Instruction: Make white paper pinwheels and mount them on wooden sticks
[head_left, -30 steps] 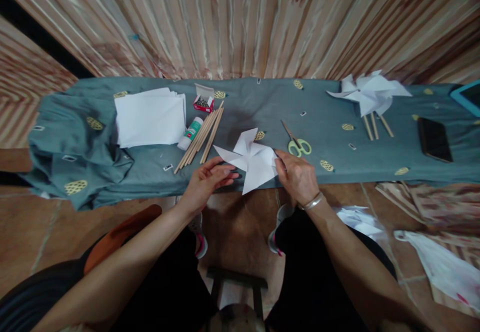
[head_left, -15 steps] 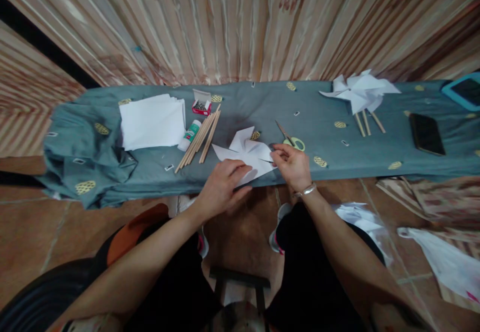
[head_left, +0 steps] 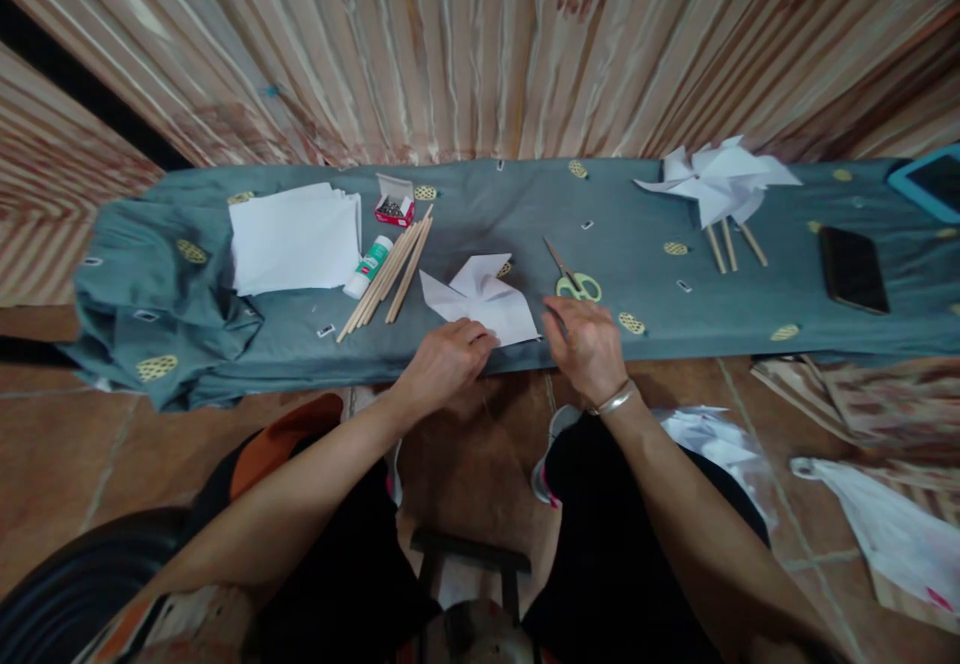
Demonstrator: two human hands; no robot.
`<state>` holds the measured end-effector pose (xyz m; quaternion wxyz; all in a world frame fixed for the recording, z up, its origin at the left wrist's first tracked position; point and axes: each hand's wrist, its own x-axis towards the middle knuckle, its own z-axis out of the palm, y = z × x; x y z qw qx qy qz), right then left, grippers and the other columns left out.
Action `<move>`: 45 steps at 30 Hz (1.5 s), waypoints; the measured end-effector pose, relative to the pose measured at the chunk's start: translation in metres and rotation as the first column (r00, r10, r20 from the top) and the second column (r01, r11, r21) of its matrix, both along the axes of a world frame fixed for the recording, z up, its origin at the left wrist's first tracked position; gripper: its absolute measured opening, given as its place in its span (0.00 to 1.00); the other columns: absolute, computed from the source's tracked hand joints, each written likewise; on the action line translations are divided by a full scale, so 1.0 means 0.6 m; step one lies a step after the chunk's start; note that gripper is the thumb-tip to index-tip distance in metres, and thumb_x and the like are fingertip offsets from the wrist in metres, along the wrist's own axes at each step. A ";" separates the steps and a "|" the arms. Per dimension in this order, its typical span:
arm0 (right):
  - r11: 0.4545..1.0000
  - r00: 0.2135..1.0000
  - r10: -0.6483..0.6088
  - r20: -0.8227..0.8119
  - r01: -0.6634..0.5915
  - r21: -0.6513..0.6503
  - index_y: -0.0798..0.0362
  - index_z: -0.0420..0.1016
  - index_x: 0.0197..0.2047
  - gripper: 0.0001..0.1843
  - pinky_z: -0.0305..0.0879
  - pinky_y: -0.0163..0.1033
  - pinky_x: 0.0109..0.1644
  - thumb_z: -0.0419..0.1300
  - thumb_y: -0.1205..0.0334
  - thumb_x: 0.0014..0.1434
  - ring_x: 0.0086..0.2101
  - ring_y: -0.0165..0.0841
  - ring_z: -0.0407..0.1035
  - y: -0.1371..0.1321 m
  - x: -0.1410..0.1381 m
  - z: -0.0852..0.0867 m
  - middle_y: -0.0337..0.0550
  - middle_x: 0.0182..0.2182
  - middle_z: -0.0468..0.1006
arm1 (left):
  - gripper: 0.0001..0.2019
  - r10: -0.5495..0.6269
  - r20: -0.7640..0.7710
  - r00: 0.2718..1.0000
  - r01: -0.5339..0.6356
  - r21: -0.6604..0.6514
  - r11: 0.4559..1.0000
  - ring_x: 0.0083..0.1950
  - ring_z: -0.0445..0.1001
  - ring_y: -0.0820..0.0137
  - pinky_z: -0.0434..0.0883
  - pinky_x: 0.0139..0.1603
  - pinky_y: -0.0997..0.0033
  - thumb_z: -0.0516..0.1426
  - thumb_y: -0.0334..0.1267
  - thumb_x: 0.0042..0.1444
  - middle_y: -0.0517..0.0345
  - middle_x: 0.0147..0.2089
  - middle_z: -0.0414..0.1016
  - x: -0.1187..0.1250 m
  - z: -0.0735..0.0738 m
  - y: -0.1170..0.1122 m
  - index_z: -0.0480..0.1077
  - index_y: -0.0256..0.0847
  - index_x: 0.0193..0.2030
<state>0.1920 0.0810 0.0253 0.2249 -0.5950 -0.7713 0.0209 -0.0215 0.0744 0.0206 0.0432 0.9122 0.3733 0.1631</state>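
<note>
A white paper pinwheel with folded blades lies near the table's front edge. My left hand pinches its lower left edge, fingers drawn together and the thumb partly hidden. Just off its right corner is my right hand, thumb and forefinger apart, nothing visible between them. Scissors with pale green handles lie right behind that hand. To the left are several wooden sticks, a glue stick and an opened red box of small metal pins.
A stack of white paper lies on the left of the cloth-covered table. Pinwheels on sticks, a black phone and a blue-framed device are at the right. Plastic bags rest on the floor.
My right hand has let go of the pinwheel's right blade and moved slightly away. The pinwheel has turned a little, and my left hand's fingers have closed on its lower edge.
</note>
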 end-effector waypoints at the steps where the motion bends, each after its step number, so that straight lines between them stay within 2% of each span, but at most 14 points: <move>1: 0.999 0.999 0.034 -0.017 -0.033 0.026 0.55 0.75 0.52 0.18 0.64 0.50 0.55 0.49 0.64 0.64 0.49 0.44 0.71 -0.002 0.003 0.000 0.52 0.48 0.79 | 0.10 0.006 -0.001 1.000 -0.006 0.013 1.000 0.43 0.72 0.65 0.72 0.43 0.66 0.50 0.30 0.63 0.50 0.40 0.74 -0.003 0.001 0.000 0.72 0.35 0.44; 4: 0.990 0.990 0.133 -0.047 -0.131 0.050 0.53 0.71 0.57 0.22 0.62 0.52 0.59 0.47 0.68 0.63 0.55 0.43 0.66 -0.007 0.007 0.001 0.51 0.55 0.74 | 0.09 0.015 -0.002 1.000 -0.014 0.042 0.999 0.42 0.72 0.66 0.72 0.44 0.66 0.50 0.30 0.63 0.51 0.39 0.73 -0.011 0.005 -0.001 0.71 0.36 0.44; 7: 0.978 0.978 0.208 -0.003 -0.208 0.010 0.54 0.67 0.60 0.23 0.59 0.56 0.61 0.48 0.68 0.62 0.59 0.45 0.60 -0.015 0.003 0.001 0.54 0.60 0.67 | 0.09 0.006 0.001 1.000 -0.006 0.049 0.999 0.41 0.71 0.67 0.71 0.43 0.68 0.50 0.31 0.63 0.52 0.39 0.73 -0.019 0.002 -0.003 0.71 0.36 0.44; 11: 0.960 0.961 0.275 -0.013 -0.275 -0.046 0.54 0.70 0.56 0.20 0.59 0.57 0.60 0.52 0.65 0.60 0.61 0.47 0.57 -0.023 -0.005 0.003 0.54 0.63 0.62 | 0.09 0.005 0.014 1.000 -0.006 0.046 0.999 0.42 0.71 0.66 0.71 0.43 0.67 0.50 0.32 0.64 0.52 0.40 0.73 -0.027 -0.004 -0.006 0.71 0.36 0.45; 16: 0.937 0.938 0.324 -0.121 -0.336 -0.095 0.50 0.73 0.50 0.16 0.56 0.58 0.63 0.56 0.64 0.59 0.63 0.44 0.55 -0.018 -0.002 0.004 0.50 0.64 0.62 | 0.10 0.010 0.011 1.000 -0.010 0.004 1.000 0.43 0.71 0.66 0.71 0.45 0.66 0.50 0.31 0.64 0.51 0.40 0.74 -0.029 -0.003 -0.008 0.71 0.35 0.44; 20: 0.924 0.920 0.337 -0.200 -0.364 -0.115 0.48 0.76 0.46 0.12 0.55 0.59 0.64 0.58 0.62 0.59 0.62 0.44 0.57 -0.013 0.002 0.003 0.47 0.61 0.66 | 0.10 0.017 0.004 1.000 -0.017 -0.006 1.000 0.43 0.71 0.66 0.71 0.44 0.66 0.49 0.32 0.64 0.50 0.40 0.74 -0.030 -0.001 -0.008 0.71 0.35 0.44; 25: 0.926 0.888 0.308 -0.340 -0.362 -0.107 0.46 0.79 0.41 0.08 0.57 0.58 0.64 0.59 0.61 0.60 0.59 0.42 0.62 -0.006 0.003 0.000 0.45 0.56 0.72 | 0.09 0.012 -0.026 1.000 -0.012 0.011 1.000 0.43 0.70 0.66 0.71 0.44 0.67 0.50 0.31 0.64 0.52 0.40 0.74 -0.030 0.002 -0.010 0.71 0.35 0.43; 29: 0.932 0.873 0.290 -0.393 -0.351 -0.091 0.46 0.79 0.36 0.06 0.57 0.57 0.64 0.60 0.61 0.59 0.58 0.41 0.64 0.002 -0.004 -0.002 0.44 0.55 0.73 | 0.10 0.004 -0.042 0.999 -0.003 0.014 1.000 0.43 0.70 0.65 0.70 0.43 0.67 0.49 0.31 0.64 0.51 0.40 0.74 -0.028 0.003 -0.011 0.71 0.35 0.43; 38: 0.966 0.904 0.200 -0.379 -0.247 -0.080 0.49 0.77 0.31 0.04 0.58 0.52 0.64 0.61 0.61 0.56 0.60 0.41 0.61 0.023 -0.046 -0.014 0.48 0.56 0.71 | 0.09 0.011 -0.047 0.999 -0.011 0.007 1.000 0.44 0.69 0.64 0.70 0.46 0.66 0.51 0.31 0.62 0.51 0.41 0.73 -0.026 -0.003 -0.011 0.71 0.35 0.44; 45: 0.992 0.934 0.126 -0.334 -0.126 0.021 0.51 0.76 0.31 0.05 0.56 0.56 0.64 0.59 0.61 0.56 0.62 0.45 0.57 0.034 -0.080 -0.037 0.50 0.58 0.69 | 0.08 0.033 0.016 0.999 -0.032 -0.052 0.998 0.45 0.70 0.64 0.72 0.46 0.63 0.52 0.29 0.61 0.50 0.42 0.74 -0.027 -0.004 -0.009 0.71 0.35 0.44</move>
